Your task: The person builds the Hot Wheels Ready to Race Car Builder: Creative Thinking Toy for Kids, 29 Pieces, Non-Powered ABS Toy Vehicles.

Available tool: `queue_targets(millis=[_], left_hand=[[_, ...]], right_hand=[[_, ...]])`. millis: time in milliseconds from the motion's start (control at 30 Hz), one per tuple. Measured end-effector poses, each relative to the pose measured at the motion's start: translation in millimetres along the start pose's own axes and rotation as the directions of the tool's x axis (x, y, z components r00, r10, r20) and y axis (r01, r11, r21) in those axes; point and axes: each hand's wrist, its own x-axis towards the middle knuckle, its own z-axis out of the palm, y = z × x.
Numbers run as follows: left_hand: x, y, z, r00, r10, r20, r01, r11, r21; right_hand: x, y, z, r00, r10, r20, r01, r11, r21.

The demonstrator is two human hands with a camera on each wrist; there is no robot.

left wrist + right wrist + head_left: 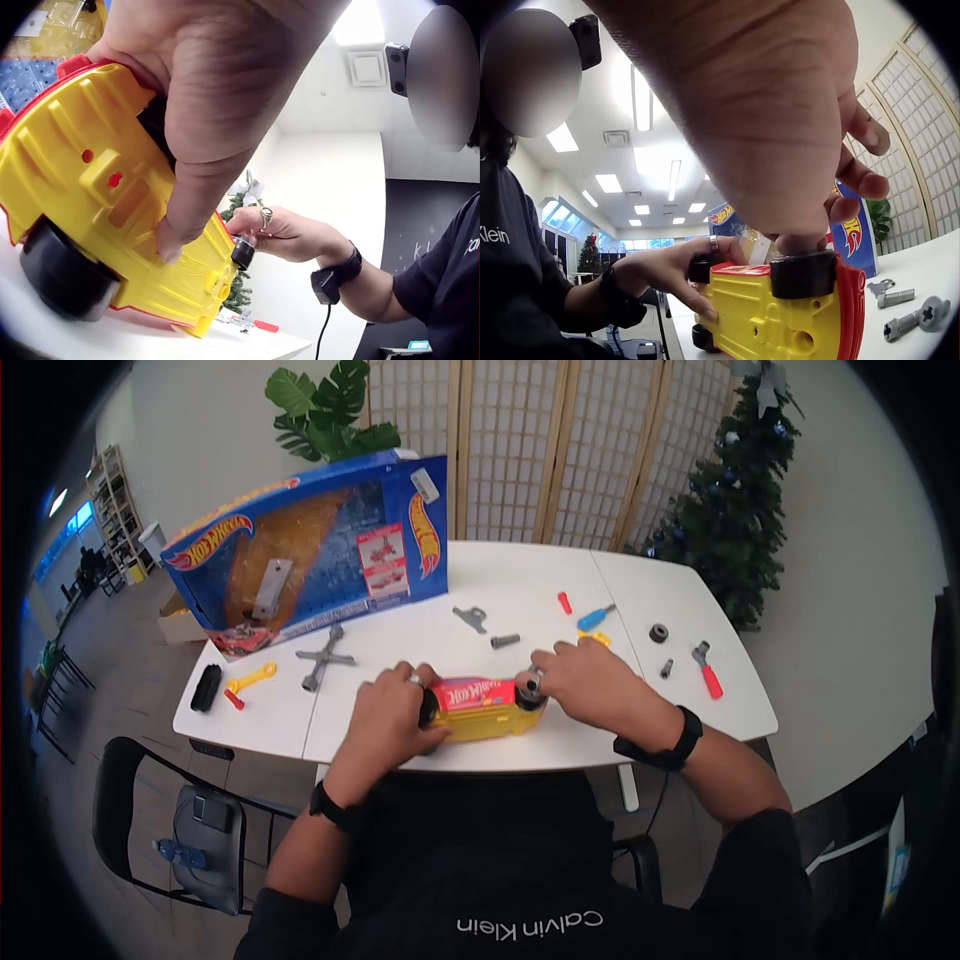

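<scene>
A toy car with a red and yellow body [482, 722] is tilted on its side near the table's front edge, yellow underside [742, 304] towards the person. My left hand [385, 715] grips its left end, the thumb pressed on the underside, as the left wrist view [217, 112] shows. At the car's right end, my right hand [592, 685] pinches a black wheel [242, 253]; in the right wrist view its thumb [799, 241] touches the wheel [804, 274]. Another black wheel [67, 270] sits low on the body.
A blue toy box [425, 550] stands at the back left. Around the car lie a grey cross wrench [325, 658], a yellow wrench [252, 678], a grey bolt [505, 641], a blue screwdriver [596, 617], a loose wheel [658, 632] and a red-handled tool [710, 678].
</scene>
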Motion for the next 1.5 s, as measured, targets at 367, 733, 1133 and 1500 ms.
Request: queue_targets(millis=[367, 733, 1133, 1500], left_hand=[[-2.3, -1.0, 1.6, 0.994, 0.059, -0.089, -0.059, 0.998, 0.003], [2.3, -9.7, 6.8, 0.997, 0.051, -0.058, -0.052, 0.998, -0.026], [14.2, 1.7, -24.7, 0.987, 0.041, 0.158, -0.047, 0.998, 0.036], [86.9, 50.1, -50.5, 0.819, 0.053, 0.571, -0.195, 0.962, 0.191]], right_hand=[[-3.2, -27.3, 2.0, 0.988, 0.152, -0.028, -0.153, 0.987, -0.042], [3.8, -42.7, 6.4, 0.965, 0.261, 0.011, -0.260, 0.964, -0.064], [-79.9, 15.5, 22.5, 0.735, 0.644, 0.212, -0.666, 0.626, 0.406], [-122.8, 20.2, 39.3, 0.658, 0.749, 0.082, -0.647, 0.506, 0.571]])
